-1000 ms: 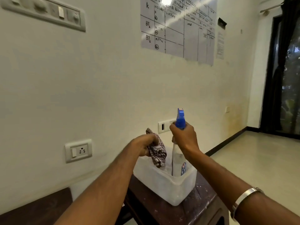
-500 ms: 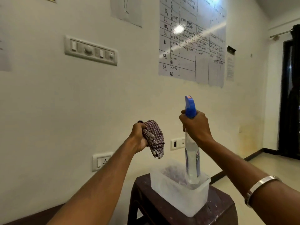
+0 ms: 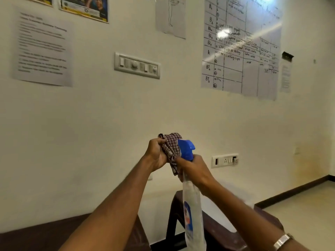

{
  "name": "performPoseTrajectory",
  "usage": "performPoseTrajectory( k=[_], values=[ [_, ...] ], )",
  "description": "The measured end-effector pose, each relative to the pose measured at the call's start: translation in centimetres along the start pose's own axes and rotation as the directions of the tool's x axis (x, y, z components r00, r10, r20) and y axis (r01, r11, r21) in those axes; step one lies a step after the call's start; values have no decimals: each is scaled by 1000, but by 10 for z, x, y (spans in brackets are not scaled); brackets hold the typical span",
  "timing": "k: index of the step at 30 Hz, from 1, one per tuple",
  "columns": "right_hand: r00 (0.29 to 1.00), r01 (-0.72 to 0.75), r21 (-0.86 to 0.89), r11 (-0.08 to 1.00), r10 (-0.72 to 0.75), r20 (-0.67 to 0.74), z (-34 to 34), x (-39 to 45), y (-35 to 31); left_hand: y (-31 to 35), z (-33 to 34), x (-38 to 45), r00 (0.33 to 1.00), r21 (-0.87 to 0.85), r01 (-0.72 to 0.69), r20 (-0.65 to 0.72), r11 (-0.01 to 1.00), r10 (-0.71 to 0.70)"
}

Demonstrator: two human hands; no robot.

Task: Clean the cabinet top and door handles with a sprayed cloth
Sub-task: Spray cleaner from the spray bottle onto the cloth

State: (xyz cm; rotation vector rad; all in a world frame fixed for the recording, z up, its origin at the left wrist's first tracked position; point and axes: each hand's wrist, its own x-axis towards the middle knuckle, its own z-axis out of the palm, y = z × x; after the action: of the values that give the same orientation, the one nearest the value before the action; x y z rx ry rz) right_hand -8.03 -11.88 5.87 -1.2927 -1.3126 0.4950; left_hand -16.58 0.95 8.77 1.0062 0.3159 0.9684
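Both hands full — left hand (image 3: 156, 154) bunching checked cloth (image 3: 170, 147), right hand (image 3: 194, 171) gripping spray bottle (image 3: 192, 211).

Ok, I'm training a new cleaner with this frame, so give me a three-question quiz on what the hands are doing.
1. Which hand holds the checked cloth?
2. True or false: the spray bottle stands in a tub.
3. The blue spray head points: A) at the cloth, B) at the switch panel, C) at the floor.

Key:
1. The left hand, bunching it up.
2. False: the right hand holds it up by the neck.
3. A, with the nozzle right against the cloth.
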Motion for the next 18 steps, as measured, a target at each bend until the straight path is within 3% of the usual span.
performPoseTrajectory(
  k=[7, 12, 18],
  values=[
    [999, -36, 12, 999, 35, 41, 31, 5, 3, 3, -26, -6, 1000, -39, -3, 0, 999, 3],
    [999, -27, 34, 999, 28, -29, 26, 9, 7, 8, -35, -7, 1000, -93, -19, -6, 995, 18],
    [999, -47, 17, 999, 47, 21, 19, 11, 11, 9, -45, -7, 1000, -73, -18, -11, 997, 17]
  ],
)
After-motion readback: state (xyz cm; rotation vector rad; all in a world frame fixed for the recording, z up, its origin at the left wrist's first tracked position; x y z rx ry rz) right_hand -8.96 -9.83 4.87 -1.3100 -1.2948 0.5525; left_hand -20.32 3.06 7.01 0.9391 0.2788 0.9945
